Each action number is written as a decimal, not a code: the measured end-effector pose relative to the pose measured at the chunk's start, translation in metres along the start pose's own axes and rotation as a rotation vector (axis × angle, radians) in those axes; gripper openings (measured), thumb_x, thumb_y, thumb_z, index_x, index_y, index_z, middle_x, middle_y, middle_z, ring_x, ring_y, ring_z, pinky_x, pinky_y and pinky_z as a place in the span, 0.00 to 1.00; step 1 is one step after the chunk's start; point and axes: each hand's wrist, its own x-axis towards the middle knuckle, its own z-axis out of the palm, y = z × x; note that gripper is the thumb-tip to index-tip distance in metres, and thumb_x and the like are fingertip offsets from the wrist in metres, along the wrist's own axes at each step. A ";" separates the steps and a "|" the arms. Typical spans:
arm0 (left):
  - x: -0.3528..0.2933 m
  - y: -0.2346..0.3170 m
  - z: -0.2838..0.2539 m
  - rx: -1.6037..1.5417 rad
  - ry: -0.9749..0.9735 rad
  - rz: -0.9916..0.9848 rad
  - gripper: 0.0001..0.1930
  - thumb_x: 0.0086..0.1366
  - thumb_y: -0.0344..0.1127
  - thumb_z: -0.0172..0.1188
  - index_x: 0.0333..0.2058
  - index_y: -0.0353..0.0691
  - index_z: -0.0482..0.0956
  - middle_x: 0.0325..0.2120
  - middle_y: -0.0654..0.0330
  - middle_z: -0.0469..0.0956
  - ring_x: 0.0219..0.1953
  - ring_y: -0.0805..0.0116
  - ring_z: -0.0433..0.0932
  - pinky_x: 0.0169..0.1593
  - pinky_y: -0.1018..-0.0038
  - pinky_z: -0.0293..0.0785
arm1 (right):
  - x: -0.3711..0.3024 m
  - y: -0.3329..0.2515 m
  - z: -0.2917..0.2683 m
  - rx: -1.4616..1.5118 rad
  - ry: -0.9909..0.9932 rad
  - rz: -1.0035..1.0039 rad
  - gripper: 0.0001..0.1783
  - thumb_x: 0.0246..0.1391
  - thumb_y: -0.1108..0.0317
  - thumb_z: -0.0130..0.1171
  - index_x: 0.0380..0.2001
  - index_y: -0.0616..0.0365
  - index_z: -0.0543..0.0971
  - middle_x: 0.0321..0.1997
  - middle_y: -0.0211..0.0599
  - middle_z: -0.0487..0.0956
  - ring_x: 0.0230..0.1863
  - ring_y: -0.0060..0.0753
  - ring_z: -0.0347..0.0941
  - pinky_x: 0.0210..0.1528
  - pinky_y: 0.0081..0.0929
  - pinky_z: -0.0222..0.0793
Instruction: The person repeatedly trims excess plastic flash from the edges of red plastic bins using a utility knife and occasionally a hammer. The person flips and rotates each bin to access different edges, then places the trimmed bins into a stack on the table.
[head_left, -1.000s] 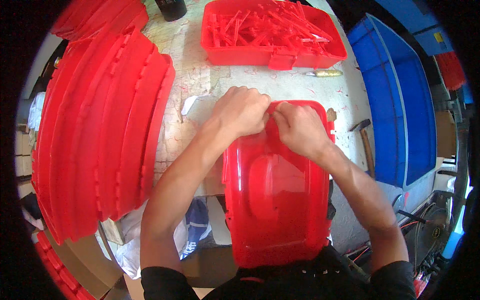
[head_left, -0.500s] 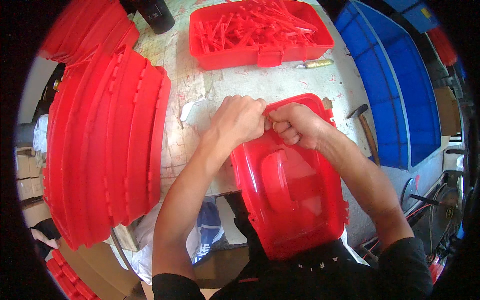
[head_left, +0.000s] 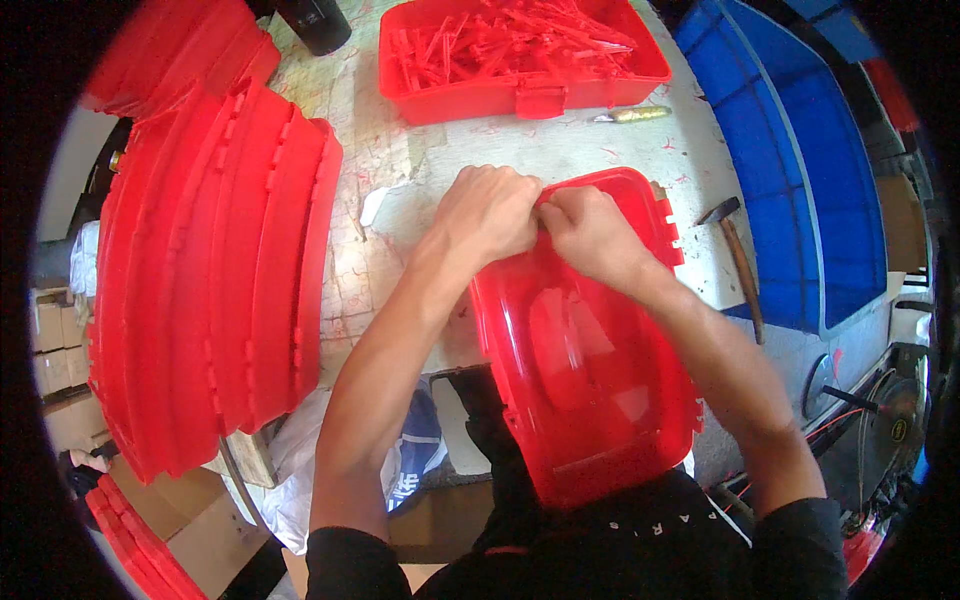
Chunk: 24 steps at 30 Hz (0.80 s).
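A red, see-through plastic toolbox lid point(head_left: 590, 430) lies tilted from the bench's near edge toward my body, with hinge notches along its right side. At its far left corner, my left hand point(head_left: 492, 215) is closed in a fist that covers the corner. My right hand point(head_left: 592, 235) is closed just beside it, thumb and fingers pinched together over the far end. The two hands nearly touch, and what they grip between them is hidden. Beyond them a red plastic box point(head_left: 450, 107) holds a heap of thin red plastic strips point(head_left: 520, 50).
Nested red plastic shells point(head_left: 220, 290) stand tall on the left. A yellowish-handled knife point(head_left: 635, 115) and a hammer point(head_left: 738, 265) lie on the bench point(head_left: 385, 270). Large blue crates point(head_left: 800, 180) stand at the right, and a black cylinder point(head_left: 315, 25) at the back left.
Both hands have shifted slightly away from me and remain closed. The lid has moved a little up and right in view, and my right hand has turned, its fingers now less visible.
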 end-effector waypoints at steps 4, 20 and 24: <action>0.003 0.001 0.001 -0.024 -0.006 0.000 0.09 0.50 0.35 0.61 0.26 0.35 0.80 0.24 0.41 0.79 0.31 0.38 0.80 0.37 0.49 0.76 | -0.006 -0.001 0.006 -0.382 0.041 -0.146 0.11 0.50 0.69 0.54 0.32 0.66 0.79 0.28 0.57 0.82 0.30 0.60 0.81 0.36 0.55 0.77; 0.012 0.004 -0.001 0.056 -0.098 -0.008 0.09 0.51 0.34 0.58 0.28 0.33 0.80 0.26 0.38 0.80 0.34 0.38 0.80 0.40 0.48 0.76 | -0.006 0.020 0.014 0.805 0.034 0.274 0.15 0.65 0.65 0.51 0.34 0.66 0.79 0.24 0.35 0.76 0.23 0.28 0.70 0.25 0.30 0.65; 0.007 0.005 -0.005 0.006 -0.100 0.004 0.11 0.52 0.33 0.58 0.34 0.33 0.77 0.28 0.38 0.80 0.36 0.37 0.80 0.41 0.48 0.75 | -0.006 0.011 -0.001 0.887 -0.090 0.397 0.13 0.66 0.64 0.49 0.32 0.60 0.77 0.23 0.23 0.70 0.23 0.19 0.61 0.22 0.22 0.57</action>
